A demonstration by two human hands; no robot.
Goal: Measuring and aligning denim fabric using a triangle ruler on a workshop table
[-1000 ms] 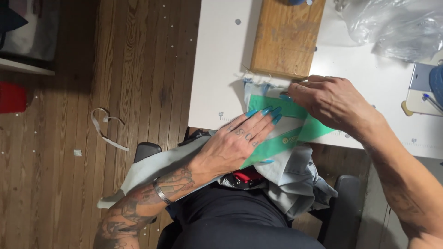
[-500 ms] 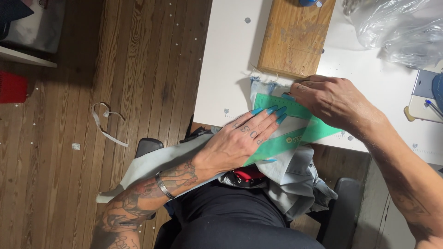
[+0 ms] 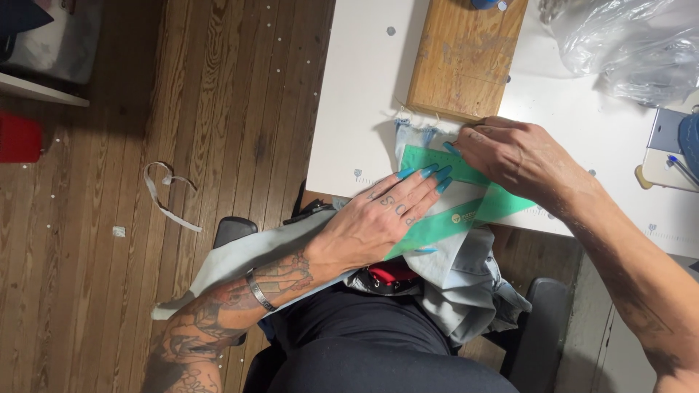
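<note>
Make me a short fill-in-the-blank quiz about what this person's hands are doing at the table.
1. The left hand presses flat on a see-through ruler coloured ____.
2. The ruler lies on pale blue ____ fabric.
3. The right hand rests beside a ____ board on the white table.
4. A loose fabric strip lies on the ____.

Missing words: green; denim; wooden; floor

ruler [image 3: 466,211] part-hidden under hands, plastic bag [image 3: 626,44] cropped
</note>
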